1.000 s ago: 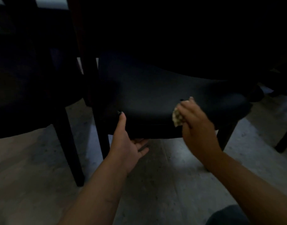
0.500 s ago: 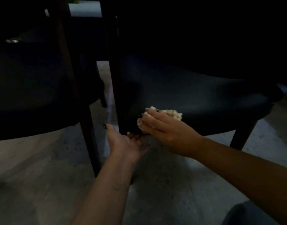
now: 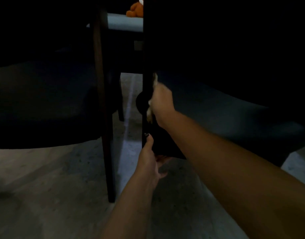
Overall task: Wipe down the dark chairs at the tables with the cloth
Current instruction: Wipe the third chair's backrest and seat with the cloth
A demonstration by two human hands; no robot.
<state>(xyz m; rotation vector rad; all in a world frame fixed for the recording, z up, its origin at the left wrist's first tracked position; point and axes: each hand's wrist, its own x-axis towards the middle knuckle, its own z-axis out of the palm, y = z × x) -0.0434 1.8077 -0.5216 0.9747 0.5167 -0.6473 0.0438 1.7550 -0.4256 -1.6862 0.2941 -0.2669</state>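
Observation:
A dark chair [image 3: 225, 109] fills the right half of the dim view, its seat padded and its left upright post [image 3: 145, 66] near the middle. My right hand [image 3: 161, 102] grips a pale cloth [image 3: 150, 112] and holds it against that post at seat height. Lower down, my left hand [image 3: 149, 161] holds the same chair at its front left corner, thumb up along the post and fingers curled under the seat edge. A second dark chair [image 3: 44, 100] stands to the left.
The left chair's leg [image 3: 110, 169] stands on a grey concrete floor [image 3: 53, 187]. A narrow gap separates the two chairs. Behind them a pale table edge [image 3: 124, 23] carries an orange soft toy [image 3: 135, 10].
My right hand has moved the cloth from the seat's front edge leftward and up onto the chair's post. My left hand has shifted up to the chair's corner. The view has moved closer.

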